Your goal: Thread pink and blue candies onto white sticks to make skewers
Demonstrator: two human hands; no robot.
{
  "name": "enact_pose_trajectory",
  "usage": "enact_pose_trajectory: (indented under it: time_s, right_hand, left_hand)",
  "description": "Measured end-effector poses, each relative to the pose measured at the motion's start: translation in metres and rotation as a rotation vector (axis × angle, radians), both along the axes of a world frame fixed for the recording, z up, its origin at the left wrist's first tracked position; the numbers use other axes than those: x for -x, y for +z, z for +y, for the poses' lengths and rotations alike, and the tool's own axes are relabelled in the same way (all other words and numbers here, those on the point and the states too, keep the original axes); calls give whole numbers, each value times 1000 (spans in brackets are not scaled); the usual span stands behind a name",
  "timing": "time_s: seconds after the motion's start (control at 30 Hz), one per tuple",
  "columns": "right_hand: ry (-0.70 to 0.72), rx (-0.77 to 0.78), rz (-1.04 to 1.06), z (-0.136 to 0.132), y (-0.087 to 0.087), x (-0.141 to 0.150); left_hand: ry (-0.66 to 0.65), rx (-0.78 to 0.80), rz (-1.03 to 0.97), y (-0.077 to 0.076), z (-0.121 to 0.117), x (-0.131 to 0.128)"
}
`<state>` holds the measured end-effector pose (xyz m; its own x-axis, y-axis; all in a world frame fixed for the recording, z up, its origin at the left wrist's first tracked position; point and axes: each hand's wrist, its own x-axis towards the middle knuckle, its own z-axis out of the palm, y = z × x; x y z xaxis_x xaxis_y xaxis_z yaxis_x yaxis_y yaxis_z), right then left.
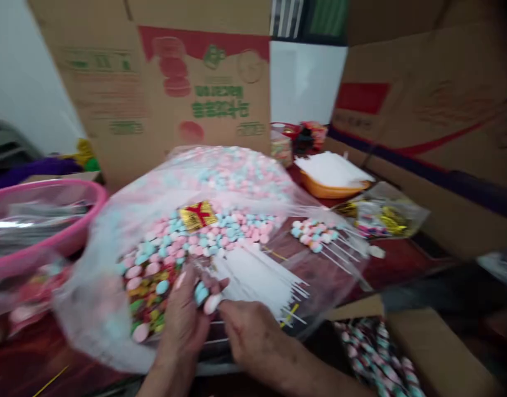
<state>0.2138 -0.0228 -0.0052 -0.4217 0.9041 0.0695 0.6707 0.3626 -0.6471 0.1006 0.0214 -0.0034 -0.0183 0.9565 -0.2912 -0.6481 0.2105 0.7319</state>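
My left hand is closed around a small clear plastic wrapper with a blue candy and a white candy at its lower end. Against the white candy, the fingers of my right hand are pinched together; what lies between the fingertips is hidden. Beyond both hands spreads a large clear bag with many pink, blue and white candies. A bundle of white sticks lies just past my right hand. Wrapped colourful sweets lie left of my left hand.
A pink basket with clear wrappers stands left. Candies on sticks lie right of the bundle. Farther back are an orange tray and a bag of gold ties. An open box holds candy skewers. Tall cardboard boxes stand behind.
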Motion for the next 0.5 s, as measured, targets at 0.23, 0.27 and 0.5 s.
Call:
enact_pose_trajectory:
  time_s: [0.23,0.27,0.5]
  right_hand:
    - [-347,-55,-377,15,-6,-87]
    - [-455,-58,-512,18,-7,-108]
    - [-625,-267,-939,33,-26,-172]
  left_hand:
    - [-64,63,142,-2,4,5]
    - [-47,66,208,-2,3,10]
    - [127,-232,962,-4,0,67]
